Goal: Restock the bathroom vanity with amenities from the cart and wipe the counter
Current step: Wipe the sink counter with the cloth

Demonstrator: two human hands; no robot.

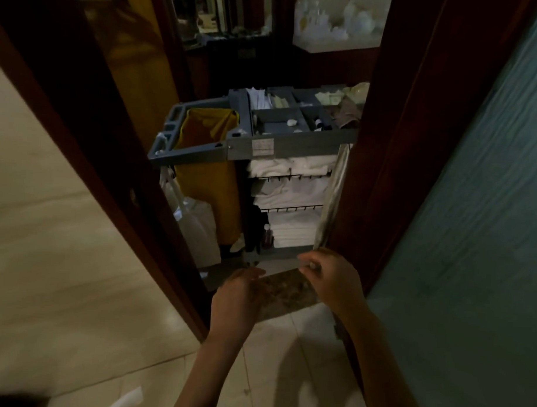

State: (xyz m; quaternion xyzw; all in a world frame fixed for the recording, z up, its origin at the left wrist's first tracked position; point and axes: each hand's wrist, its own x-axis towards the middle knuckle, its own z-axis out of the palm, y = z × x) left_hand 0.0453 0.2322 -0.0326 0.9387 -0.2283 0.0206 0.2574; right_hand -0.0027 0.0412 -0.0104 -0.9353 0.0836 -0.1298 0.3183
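Your left hand [238, 295] hangs with its fingers [252, 272] loosely bent, gripping nothing. Your right hand [331, 280] has its fingers curled tight near the thumb; whether they pinch something, you cannot tell. Both hover above the marble threshold [285, 292], just before the housekeeping cart [293, 143]. Its top tray [276, 118] holds small amenities, folded white towels [293, 167] fill the shelves, a yellow bag [207, 170] hangs at its left end, and a red bottle [267, 236] stands at the bottom shelf's left edge.
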